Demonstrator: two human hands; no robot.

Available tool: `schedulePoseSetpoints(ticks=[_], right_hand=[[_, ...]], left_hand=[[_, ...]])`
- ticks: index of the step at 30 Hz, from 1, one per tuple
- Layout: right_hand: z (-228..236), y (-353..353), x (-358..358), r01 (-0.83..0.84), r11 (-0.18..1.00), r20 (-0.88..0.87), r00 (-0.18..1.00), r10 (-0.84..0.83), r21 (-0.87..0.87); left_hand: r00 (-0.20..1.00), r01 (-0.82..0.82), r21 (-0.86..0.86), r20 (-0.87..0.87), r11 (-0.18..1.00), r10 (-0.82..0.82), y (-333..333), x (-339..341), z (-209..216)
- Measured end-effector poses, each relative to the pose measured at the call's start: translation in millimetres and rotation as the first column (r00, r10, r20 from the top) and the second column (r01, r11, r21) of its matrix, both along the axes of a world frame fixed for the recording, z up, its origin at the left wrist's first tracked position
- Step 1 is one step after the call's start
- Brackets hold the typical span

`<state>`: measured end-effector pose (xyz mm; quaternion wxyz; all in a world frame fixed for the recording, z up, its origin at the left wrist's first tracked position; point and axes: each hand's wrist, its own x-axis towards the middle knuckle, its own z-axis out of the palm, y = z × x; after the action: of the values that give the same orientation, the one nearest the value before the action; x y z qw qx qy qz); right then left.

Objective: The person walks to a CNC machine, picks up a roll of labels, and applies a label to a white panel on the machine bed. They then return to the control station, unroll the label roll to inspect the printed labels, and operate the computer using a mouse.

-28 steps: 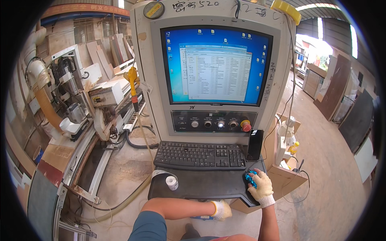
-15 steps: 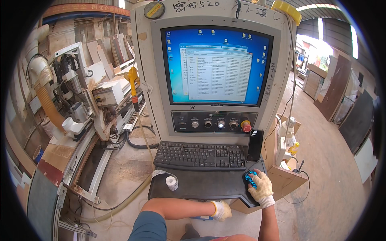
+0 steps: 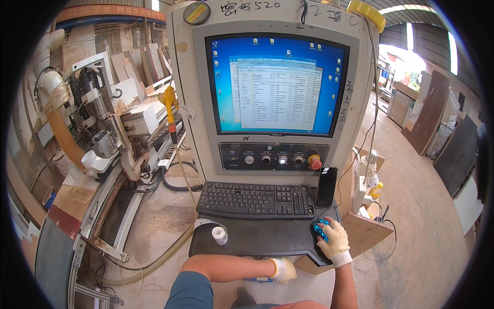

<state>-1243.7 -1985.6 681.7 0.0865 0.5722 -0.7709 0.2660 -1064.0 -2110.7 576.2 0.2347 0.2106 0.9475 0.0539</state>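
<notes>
My right hand [image 3: 334,241], in a cream knit glove with bare fingertips, rests over a blue-and-black computer mouse [image 3: 319,230] at the right end of a black shelf [image 3: 262,236]. My left hand [image 3: 283,270], also gloved, is just below the shelf's front edge, with the forearm crossing in front; its fingers are hardly visible. Behind the shelf's bare part lies a black keyboard [image 3: 254,200]. Above it, the monitor [image 3: 278,85] in a pale machine cabinet shows overlapping file-list windows on a blue desktop.
A small paper roll [image 3: 219,235] stands on the shelf, and a black phone [image 3: 325,187] leans upright beside the keyboard. A button panel [image 3: 272,157] carries a red emergency stop [image 3: 314,161]. On the left is a machine with an orange hose [image 3: 64,136]; boards [image 3: 429,113] lean at right.
A small pop-up label over the file list on the screen has disappeared. Both hands stay where they were, the right one still on the mouse.
</notes>
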Motion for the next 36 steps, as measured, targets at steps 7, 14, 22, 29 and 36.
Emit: schedulePoseSetpoints(ticks=[7, 14, 22, 29, 36], right_hand=[[0, 0, 1, 0.002, 1.0, 0.0, 1.0, -0.002, -0.009], [0, -3, 1, 0.014, 1.0, -0.006, 1.0, -0.014, -0.012], [3, -3, 2, -0.018, 1.0, -0.035, 0.999, 0.019, 0.01], [3, -2, 1, -0.026, 0.999, -0.039, 0.999, 0.027, 0.021], [6, -3, 3, -0.023, 1.0, -0.005, 1.0, 0.023, 0.003]], left_hand=[[1.0, -0.019, -0.001, 0.007, 1.0, 0.019, 1, 1, 5], [1.0, -0.024, 0.005, 0.002, 1.0, 0.024, 2, 1, 7], [0.998, -0.037, -0.047, 0.046, 0.998, 0.039, 6, 1, 13], [0.999, -0.035, 0.022, 0.012, 0.999, 0.035, 3, 5, 21], [0.996, -0.072, 0.044, 0.047, 0.996, 0.07, 3, 6, 29]])
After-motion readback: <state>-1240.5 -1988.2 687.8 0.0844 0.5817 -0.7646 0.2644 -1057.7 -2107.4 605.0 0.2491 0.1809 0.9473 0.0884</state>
